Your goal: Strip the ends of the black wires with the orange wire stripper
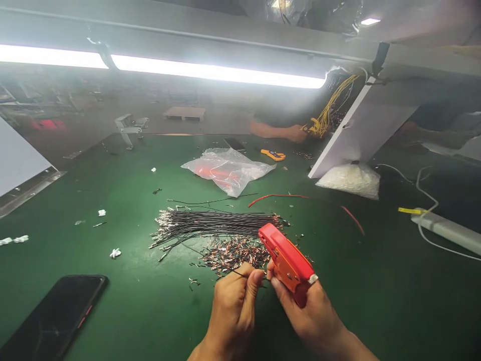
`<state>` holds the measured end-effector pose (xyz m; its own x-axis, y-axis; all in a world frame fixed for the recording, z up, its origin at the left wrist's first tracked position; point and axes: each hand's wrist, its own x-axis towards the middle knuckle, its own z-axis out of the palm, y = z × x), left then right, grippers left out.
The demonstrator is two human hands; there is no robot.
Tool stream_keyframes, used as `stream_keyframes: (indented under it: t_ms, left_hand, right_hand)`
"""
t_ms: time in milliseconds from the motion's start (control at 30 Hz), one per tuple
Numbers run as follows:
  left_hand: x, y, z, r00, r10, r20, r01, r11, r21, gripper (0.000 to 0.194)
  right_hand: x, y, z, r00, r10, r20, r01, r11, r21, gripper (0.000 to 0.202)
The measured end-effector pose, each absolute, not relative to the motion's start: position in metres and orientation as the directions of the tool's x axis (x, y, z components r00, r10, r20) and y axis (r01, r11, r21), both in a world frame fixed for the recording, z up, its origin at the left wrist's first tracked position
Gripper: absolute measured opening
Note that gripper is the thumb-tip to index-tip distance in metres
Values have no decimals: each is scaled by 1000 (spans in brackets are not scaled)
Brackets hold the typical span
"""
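Note:
My right hand [313, 308] is wrapped round a red wire stripper [287, 258], whose head points up and left. Close beside it, my left hand [235, 301] is closed, thumb against forefinger, pinching a thin black wire [238, 273]. The far end of this wire is hidden by the fingers. Just beyond both hands lies a heap of short black and copper-coloured wire scraps [233, 253]. Behind the heap stretches a bundle of long black wires [221, 222], with pale metallic ends at the left and copper-coloured ends at the right.
A dark phone [56, 316] lies front left. Farther back are a clear plastic bag [233, 168] with red contents, an orange-yellow tool [273, 155] and a bag of white pieces [349, 180] beside a slanted panel [361, 120]. Another person's arm [278, 132] rests across the table.

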<state>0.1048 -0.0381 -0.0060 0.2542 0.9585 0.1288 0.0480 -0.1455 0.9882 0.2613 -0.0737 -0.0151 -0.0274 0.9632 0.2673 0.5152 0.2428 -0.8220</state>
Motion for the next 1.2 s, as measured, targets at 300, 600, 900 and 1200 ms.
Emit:
stream_keyframes:
  t_ms: [300, 600, 900, 1200]
  left_hand:
    - [112, -51, -20, 239, 939, 246, 162, -288, 944, 25]
    - [116, -50, -27, 273, 664, 696, 477, -722, 502, 26]
    - [113, -48, -19, 358, 603, 713, 501, -768, 398, 25]
    - [119, -61, -24, 363, 629, 688, 487, -757, 435, 26]
  right_hand:
    - [272, -64, -16, -138, 840, 525, 752, 434, -497, 37]
    - [269, -61, -17, -64, 806, 589, 795, 397, -458, 42]
    - [270, -57, -14, -43, 789, 613, 826, 373, -423, 39]
    - [292, -50, -20, 247, 820, 517, 769, 159, -619, 13]
